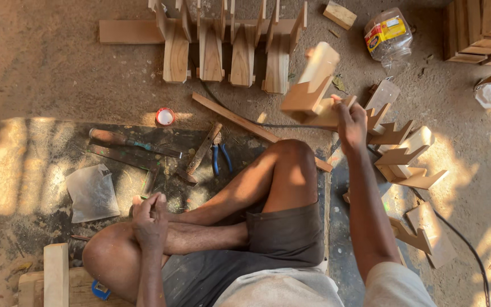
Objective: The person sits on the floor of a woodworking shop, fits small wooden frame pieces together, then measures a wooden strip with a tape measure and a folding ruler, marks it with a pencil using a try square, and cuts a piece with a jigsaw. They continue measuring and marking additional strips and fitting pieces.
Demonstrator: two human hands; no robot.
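Right hand [352, 120] up, grip pinching notched wooden piece [313, 91] above floor. Left hand [150, 219] closed, resting on knee, holding nothing visible. Row of pieces [228, 48] lined up ahead looks finished; loose pile [402, 156] at right seemingly waiting.

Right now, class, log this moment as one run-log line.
right hand: holds notched wooden piece raised | left hand: rests on leg, no tool | nearby: pliers, notched pieces pile
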